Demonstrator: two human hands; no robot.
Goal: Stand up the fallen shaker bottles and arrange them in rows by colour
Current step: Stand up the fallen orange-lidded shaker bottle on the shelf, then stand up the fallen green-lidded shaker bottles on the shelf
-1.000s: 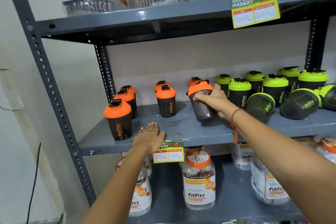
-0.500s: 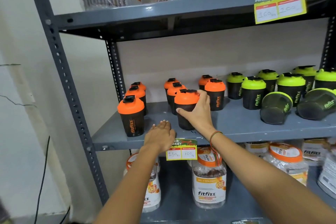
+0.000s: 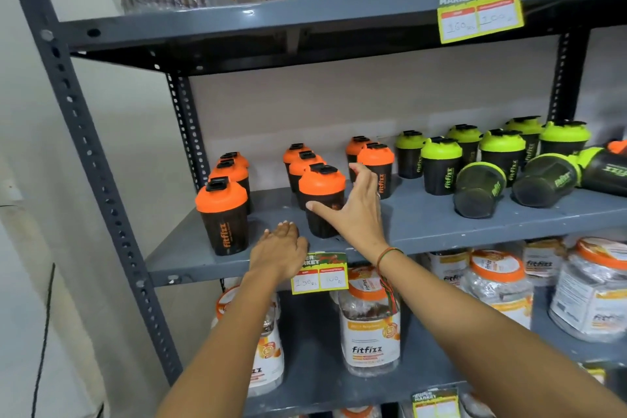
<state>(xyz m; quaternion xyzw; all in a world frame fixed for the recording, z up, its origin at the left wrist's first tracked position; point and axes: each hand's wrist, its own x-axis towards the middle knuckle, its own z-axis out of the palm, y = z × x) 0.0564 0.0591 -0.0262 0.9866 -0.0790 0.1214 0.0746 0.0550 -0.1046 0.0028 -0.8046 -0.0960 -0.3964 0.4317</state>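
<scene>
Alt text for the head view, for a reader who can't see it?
A person's right hand, fingers spread, is at an upright orange-lidded shaker on a grey shelf; the left hand rests flat at the shelf's front edge. To the right, green-lidded shakers stand, with several lying fallen.

Shop. Grey metal rack [image 3: 101, 176] stocked with branded jars [image 3: 369, 332] and shaker bottles [image 3: 441, 166]; "Super Market" price tags [image 3: 480, 10] clipped to shelf edges.

right hand [image 3: 356, 214] spread beside orange shaker [image 3: 321, 204] | left hand [image 3: 280, 249] flat on shelf [image 3: 424, 224]
</scene>
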